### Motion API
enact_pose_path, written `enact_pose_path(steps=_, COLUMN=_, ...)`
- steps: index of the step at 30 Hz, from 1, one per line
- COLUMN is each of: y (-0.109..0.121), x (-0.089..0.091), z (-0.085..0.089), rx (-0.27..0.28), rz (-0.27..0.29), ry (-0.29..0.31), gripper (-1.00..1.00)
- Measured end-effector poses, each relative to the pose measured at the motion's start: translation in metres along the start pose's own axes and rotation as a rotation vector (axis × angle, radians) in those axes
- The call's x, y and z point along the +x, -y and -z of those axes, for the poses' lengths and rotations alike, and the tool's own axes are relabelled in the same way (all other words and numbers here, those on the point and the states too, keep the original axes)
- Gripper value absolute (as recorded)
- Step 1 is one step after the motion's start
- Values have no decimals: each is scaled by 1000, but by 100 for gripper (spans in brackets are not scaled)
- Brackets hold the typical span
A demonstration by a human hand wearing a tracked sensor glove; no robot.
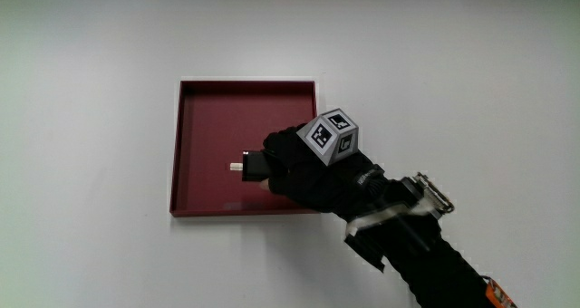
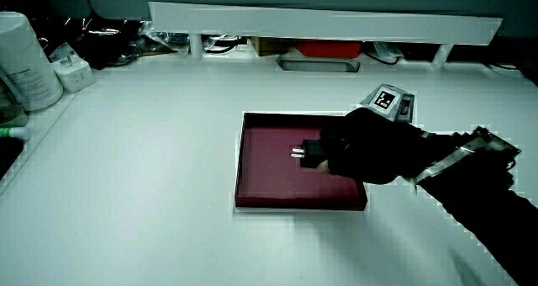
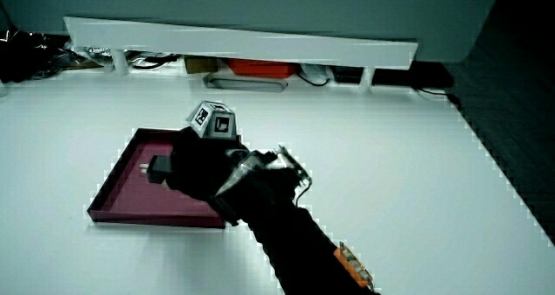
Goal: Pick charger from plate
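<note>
So the white table (image 1: 109,91) is taking up pretty much everything, running out to the low partition (image 2: 328,21) that's showing in both side views. Sitting on it is the plate (image 1: 204,118), which is really more of a square dark red tray with a thin white rim, lying flat and well away from the clutter by the partition. The forearm (image 1: 435,254), all in black, is reaching in over the table edge nearest the person and crossing the corner of the plate, with some kind of strap or bracket wrapped around the wrist. The hand (image 1: 304,168) is hovering right over the plate, more or less above its middle, and the fingers are curling around the charger (image 1: 252,166), so it's gripping it. The patterned cube (image 1: 332,136) is riding on the back of the glove, tilting upward. The charger itself is a small black block, mostly buried in the fingers, with its metal prongs (image 1: 236,168) poking out sideways over the red surface. In a side view the prongs (image 2: 298,154) are looking slightly clear of the plate floor, but I honestly can't tell if the charger is still touching it or not.
</note>
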State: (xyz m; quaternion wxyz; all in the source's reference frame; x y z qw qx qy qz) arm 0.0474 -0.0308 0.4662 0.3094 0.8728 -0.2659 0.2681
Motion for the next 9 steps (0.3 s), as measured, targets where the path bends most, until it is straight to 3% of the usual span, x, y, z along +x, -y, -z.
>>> enact_pose_path(steps=4, y=12, x=-9, z=-5, rx=14, rz=-39, ry=0, gripper=100)
enact_pose_path(steps=6, y=16, x=-8, z=-2, rx=-9, rz=-57, ry=0, gripper=100)
enact_pose_path(steps=7, y=21, x=-14, z=-6, rx=15, rz=-60, ry=13, gripper=100)
enact_pose_path(steps=8, y=24, x=-14, z=-5, rx=17, rz=-96, ry=-14, gripper=100)
enact_pose_path(steps=9, y=27, x=-16, z=-5, rx=18, rz=-88, ry=-25, gripper=100)
